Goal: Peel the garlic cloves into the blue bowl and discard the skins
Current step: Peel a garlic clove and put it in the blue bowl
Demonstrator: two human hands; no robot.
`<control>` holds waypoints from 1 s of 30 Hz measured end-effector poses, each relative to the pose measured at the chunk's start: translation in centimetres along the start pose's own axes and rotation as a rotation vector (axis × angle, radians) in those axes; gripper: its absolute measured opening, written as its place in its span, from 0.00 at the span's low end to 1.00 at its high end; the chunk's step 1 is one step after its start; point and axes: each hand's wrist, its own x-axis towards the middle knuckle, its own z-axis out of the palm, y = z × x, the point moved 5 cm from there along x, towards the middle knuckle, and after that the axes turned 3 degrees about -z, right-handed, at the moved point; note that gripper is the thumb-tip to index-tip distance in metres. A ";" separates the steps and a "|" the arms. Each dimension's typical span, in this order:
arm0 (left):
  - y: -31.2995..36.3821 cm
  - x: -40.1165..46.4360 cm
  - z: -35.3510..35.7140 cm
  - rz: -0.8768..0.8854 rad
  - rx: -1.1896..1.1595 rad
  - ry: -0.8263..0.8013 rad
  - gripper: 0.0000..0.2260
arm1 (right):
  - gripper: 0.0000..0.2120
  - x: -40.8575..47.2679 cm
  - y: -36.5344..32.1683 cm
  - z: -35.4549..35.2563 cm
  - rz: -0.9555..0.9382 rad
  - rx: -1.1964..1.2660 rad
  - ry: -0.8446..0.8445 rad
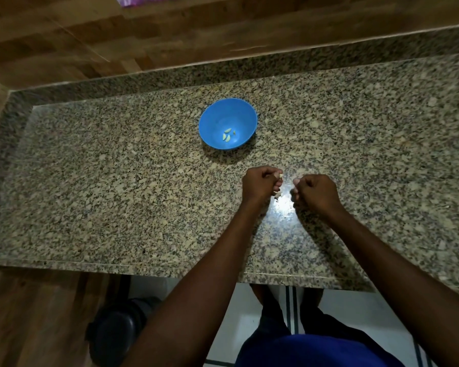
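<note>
Counter: speckled granite countertop (117, 181), wood-look wall behind, tiled floor below front edge.
Bowl: blue bowl (227, 123) upright on counter, well beyond both hands, slightly to their left.
Bowl contents: few peeled garlic cloves (227, 135) at bottom, pale, lying close together.
L hand: left hand (259, 184) over counter, fingers curled in tight, pinching a pale garlic clove (280, 175) at fingertips; only a bit of it shows.
R hand: right hand (316, 193) just beside left, apart from it, fingers curled into a fist shape; something pale at fingertips, can't tell if skin or clove.
Skins: small scraps of garlic skin (277, 196) on counter betw. the hands, near bright glare spot.
Floor: dark round object (114, 332) below counter at left, blurred, can't ID.
Person: blue clothing at bottom edge.
</note>
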 end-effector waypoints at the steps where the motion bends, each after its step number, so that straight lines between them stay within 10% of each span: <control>1: 0.2 0.0 0.0 0.047 0.057 0.027 0.08 | 0.18 0.0 -0.2 -0.1 -0.009 -0.016 0.020; 12: -1.3 -3.3 0.3 0.402 1.020 0.179 0.19 | 0.07 0.3 0.0 -1.4 -0.049 -0.241 0.083; 20: -2.9 -6.3 1.9 0.643 1.065 0.173 0.13 | 0.11 -0.8 1.3 -1.5 0.016 -0.141 0.048; 30: -2.9 -7.4 -0.5 0.347 0.713 0.271 0.09 | 0.05 -2.8 2.9 -0.4 0.315 0.375 -0.049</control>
